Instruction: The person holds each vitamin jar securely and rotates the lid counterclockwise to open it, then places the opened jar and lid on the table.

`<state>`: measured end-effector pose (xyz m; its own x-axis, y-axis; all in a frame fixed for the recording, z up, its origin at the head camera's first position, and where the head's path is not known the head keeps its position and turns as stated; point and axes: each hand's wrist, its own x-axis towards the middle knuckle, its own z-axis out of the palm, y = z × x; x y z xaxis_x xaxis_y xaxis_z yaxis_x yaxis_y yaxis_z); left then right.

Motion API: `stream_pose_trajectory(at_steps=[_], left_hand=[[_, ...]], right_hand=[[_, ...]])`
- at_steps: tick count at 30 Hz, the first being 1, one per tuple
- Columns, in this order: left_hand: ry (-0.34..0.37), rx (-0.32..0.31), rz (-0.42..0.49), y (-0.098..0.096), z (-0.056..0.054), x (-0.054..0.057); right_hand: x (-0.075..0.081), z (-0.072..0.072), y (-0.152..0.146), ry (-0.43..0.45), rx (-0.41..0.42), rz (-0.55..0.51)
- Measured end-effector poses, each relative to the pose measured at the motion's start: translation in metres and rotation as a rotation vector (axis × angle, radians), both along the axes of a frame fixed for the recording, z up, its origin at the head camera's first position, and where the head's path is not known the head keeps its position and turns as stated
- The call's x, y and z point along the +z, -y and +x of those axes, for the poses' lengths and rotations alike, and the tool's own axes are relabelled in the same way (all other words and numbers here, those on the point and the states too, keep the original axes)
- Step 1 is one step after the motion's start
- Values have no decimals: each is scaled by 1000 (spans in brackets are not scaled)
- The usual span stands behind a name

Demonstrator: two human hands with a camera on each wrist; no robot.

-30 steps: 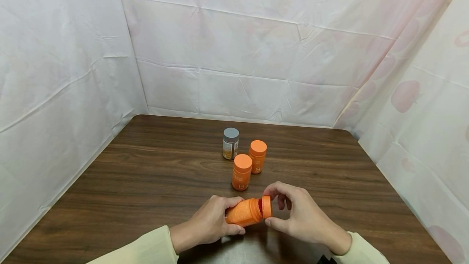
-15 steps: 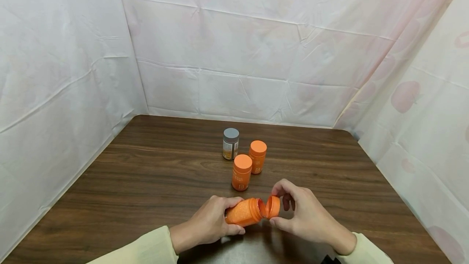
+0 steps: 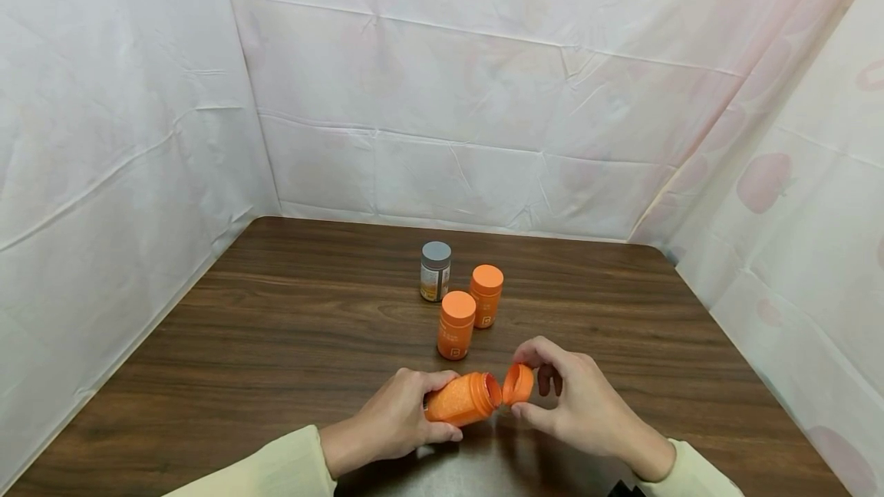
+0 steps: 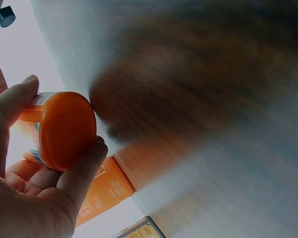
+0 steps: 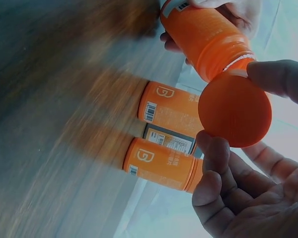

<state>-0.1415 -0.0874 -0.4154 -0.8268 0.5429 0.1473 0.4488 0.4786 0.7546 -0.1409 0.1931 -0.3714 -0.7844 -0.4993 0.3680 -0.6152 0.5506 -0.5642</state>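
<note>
My left hand grips an orange bottle round its body, tilted with its uncapped mouth toward the right. My right hand pinches the bottle's orange cap between thumb and fingers, just off the mouth, its hollow side facing the bottle. The left wrist view shows the bottle's round base and fingers on both sides. In the right wrist view the cap's flat top overlaps the threaded neck.
Two capped orange bottles stand upright on the wooden table, one nearer and one farther. Beside them is a bottle with a grey cap. Pale cloth sheets hang behind the table and along both sides.
The cap has come away from the bottle's mouth and moved right, turning so its inside shows. My left hand and its bottle have stayed in place.
</note>
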Motion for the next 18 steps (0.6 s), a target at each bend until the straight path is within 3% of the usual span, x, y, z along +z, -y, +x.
stream_pose_trajectory(at_steps=[18], left_hand=[[21, 20, 16, 2, -1, 0]], right_hand=[[-4, -3, -6, 48, -78, -2]])
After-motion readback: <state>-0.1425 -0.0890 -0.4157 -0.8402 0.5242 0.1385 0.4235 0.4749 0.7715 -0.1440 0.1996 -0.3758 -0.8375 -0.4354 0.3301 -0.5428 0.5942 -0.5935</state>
